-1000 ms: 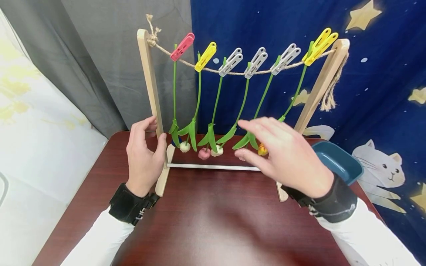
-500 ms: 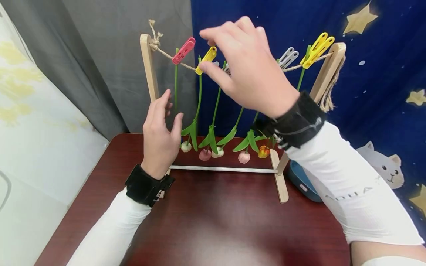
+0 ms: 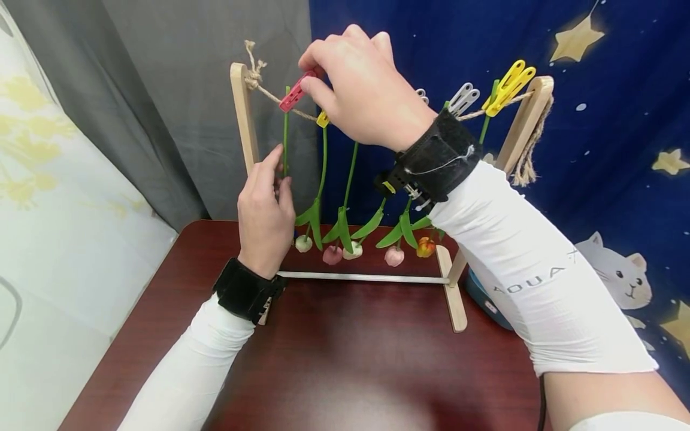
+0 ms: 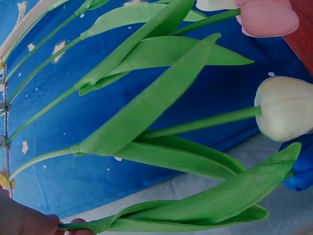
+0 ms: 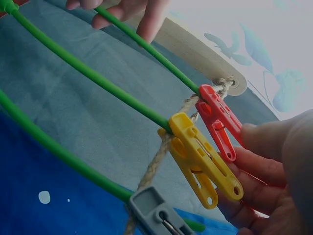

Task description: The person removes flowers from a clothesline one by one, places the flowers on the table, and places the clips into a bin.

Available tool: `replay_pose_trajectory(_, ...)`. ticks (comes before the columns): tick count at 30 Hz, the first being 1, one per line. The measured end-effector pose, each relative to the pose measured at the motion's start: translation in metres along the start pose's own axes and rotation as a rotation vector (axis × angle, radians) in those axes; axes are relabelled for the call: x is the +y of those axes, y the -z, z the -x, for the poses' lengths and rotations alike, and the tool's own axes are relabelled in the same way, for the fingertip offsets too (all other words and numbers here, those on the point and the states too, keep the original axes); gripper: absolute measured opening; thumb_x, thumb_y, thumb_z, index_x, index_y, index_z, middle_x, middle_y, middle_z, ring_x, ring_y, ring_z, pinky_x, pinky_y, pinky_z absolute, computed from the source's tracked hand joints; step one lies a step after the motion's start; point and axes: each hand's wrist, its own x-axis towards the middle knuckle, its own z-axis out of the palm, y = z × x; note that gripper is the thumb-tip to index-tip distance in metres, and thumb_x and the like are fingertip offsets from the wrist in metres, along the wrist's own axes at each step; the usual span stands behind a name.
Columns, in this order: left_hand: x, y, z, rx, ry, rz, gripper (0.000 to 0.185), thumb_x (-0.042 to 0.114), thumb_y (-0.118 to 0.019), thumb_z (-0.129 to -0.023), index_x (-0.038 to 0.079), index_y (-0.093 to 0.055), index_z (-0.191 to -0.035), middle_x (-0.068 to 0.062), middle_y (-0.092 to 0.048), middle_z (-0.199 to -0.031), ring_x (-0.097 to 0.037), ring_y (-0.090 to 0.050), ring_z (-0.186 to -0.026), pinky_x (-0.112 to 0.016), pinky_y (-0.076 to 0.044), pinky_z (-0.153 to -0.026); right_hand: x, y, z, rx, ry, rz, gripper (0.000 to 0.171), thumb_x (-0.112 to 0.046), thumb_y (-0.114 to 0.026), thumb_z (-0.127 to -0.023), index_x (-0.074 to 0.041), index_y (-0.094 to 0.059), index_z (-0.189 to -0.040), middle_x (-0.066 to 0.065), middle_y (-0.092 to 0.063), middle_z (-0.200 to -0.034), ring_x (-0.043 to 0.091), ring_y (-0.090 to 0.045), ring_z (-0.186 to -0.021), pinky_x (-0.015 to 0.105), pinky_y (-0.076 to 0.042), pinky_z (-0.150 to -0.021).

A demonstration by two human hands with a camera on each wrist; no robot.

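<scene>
My right hand (image 3: 366,90) is raised at the rope, its thumb and fingers pinching the handles of the red clothespin (image 5: 217,115). That clothespin clips the leftmost artificial tulip to the rope (image 5: 155,161). Lower down, my left hand (image 3: 266,215) pinches this tulip's green stem (image 5: 151,51) between thumb and fingers. Its leaves (image 4: 195,203) and blue flower head (image 4: 299,169) hang upside down in the left wrist view. Beside the red one, a yellow clothespin (image 5: 195,152) holds a white tulip (image 4: 283,107), close to my right fingers. A grey clothespin (image 5: 154,208) follows along the rope.
A wooden frame, its left post (image 3: 244,120) and right post (image 3: 525,123) joined by a white bar (image 3: 361,277), stands on the dark red table (image 3: 350,359). More tulips hang to the right, including an orange one (image 3: 426,246). A blue basin (image 3: 485,302) sits behind my right forearm.
My right hand has risen from the lower right to the rope and moved left onto the red clothespin. My left hand has moved right and up from the left post to the leftmost tulip's stem.
</scene>
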Motion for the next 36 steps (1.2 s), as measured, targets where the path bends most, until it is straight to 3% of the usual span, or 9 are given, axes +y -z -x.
replay_pose_trajectory(14, 0.001, 0.004, 0.002, 0.011, 0.005, 0.016, 0.042, -0.003, -0.064, -0.104, -0.003, -0.059, -0.146, -0.021, -0.066, -0.109, -0.031, -0.064, -0.091, -0.042, -0.055, -0.080, 0.003, -0.003, 0.004, 0.057, -0.015, -0.107, 0.034, -0.030, -0.057, -0.110, -0.007, -0.074, -0.129, 0.009, -0.071, -0.126, 0.026, -0.049, -0.120, 0.043, -0.025, -0.108)
replay_pose_trajectory(24, 0.003, 0.014, 0.008, 0.011, 0.035, 0.034, 0.044, -0.005, -0.064, -0.103, -0.002, -0.059, -0.147, -0.022, -0.066, -0.111, -0.029, -0.066, -0.092, -0.040, -0.056, -0.080, 0.007, -0.001, 0.013, 0.147, 0.001, -0.097, 0.035, -0.030, -0.058, -0.110, -0.003, -0.072, -0.129, 0.012, -0.070, -0.125, 0.026, -0.049, -0.121, 0.043, -0.026, -0.107)
replay_pose_trajectory(31, 0.004, 0.026, 0.015, 0.055, 0.040, 0.039, 0.043, -0.004, -0.065, -0.102, -0.003, -0.060, -0.145, -0.021, -0.066, -0.110, -0.027, -0.068, -0.093, -0.028, -0.055, -0.081, 0.006, 0.001, 0.027, 0.192, 0.018, -0.121, 0.037, -0.033, -0.059, -0.110, -0.006, -0.071, -0.132, 0.011, -0.069, -0.124, 0.026, -0.047, -0.125, 0.043, -0.026, -0.108)
replay_pose_trajectory(36, 0.007, 0.030, 0.017, 0.101, 0.076, 0.114, 0.043, -0.004, -0.069, -0.100, -0.002, -0.063, -0.142, -0.021, -0.067, -0.111, -0.026, -0.070, -0.096, -0.018, -0.052, -0.081, 0.004, -0.001, 0.042, 0.223, 0.024, -0.153, 0.035, -0.031, -0.064, -0.108, -0.006, -0.071, -0.132, 0.010, -0.070, -0.126, 0.028, -0.047, -0.123, 0.047, -0.028, -0.103)
